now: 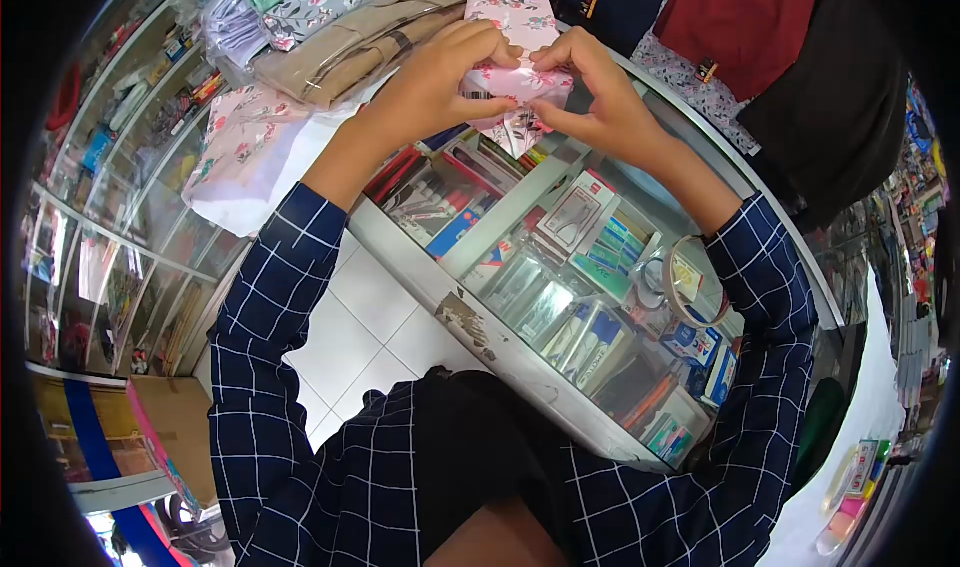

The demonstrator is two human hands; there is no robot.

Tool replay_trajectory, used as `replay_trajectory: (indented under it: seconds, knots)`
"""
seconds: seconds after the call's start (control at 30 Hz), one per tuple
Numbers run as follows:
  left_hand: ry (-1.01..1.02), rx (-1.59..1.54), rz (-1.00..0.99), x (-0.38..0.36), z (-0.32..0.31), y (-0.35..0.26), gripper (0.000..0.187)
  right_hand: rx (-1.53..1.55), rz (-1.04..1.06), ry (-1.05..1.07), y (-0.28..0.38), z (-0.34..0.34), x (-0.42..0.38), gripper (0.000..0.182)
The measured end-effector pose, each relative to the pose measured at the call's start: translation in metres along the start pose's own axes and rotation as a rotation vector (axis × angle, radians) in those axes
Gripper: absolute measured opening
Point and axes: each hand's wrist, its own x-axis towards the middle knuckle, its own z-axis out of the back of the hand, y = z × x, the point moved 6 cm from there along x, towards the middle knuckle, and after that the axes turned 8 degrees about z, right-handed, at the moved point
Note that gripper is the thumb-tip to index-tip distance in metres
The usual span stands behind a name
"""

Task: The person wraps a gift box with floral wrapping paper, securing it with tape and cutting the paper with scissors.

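Note:
At the top middle, a packet (508, 5) in pink paper with a rose pattern lies on the glass counter. Its near end is a loose, pointed paper flap (516, 133). From the left, my left hand (462, 65) grips the paper, thumb and fingertips pressed at the fold. My right hand (597, 92) pinches the same fold from the right side. The fingertips of both hands nearly meet over the packet. A patch of dark stripes like a barcode shows beside my left thumb. What lies inside the paper is hidden.
Under the glass counter (545, 375) sit boxed stationery and pens. A tape roll (690, 282) is near my right forearm. Left of my hands lie a floral paper sheet (240, 147) and plastic-wrapped brown cloth (345, 52). Dark and maroon garments (745, 27) stand at upper right.

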Motion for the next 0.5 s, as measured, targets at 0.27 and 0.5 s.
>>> replay_trajectory:
  seconds: [0.27, 0.5]
  knots:
    - [0.021, -0.005, 0.052, -0.002, -0.001, -0.001, 0.036, 0.125, -0.141, 0.046, -0.012, 0.001, -0.006, 0.034]
    - [0.066, -0.041, 0.148, -0.001, 0.0, -0.004, 0.051, 0.181, -0.434, -0.115, -0.038, -0.003, -0.03, 0.061]
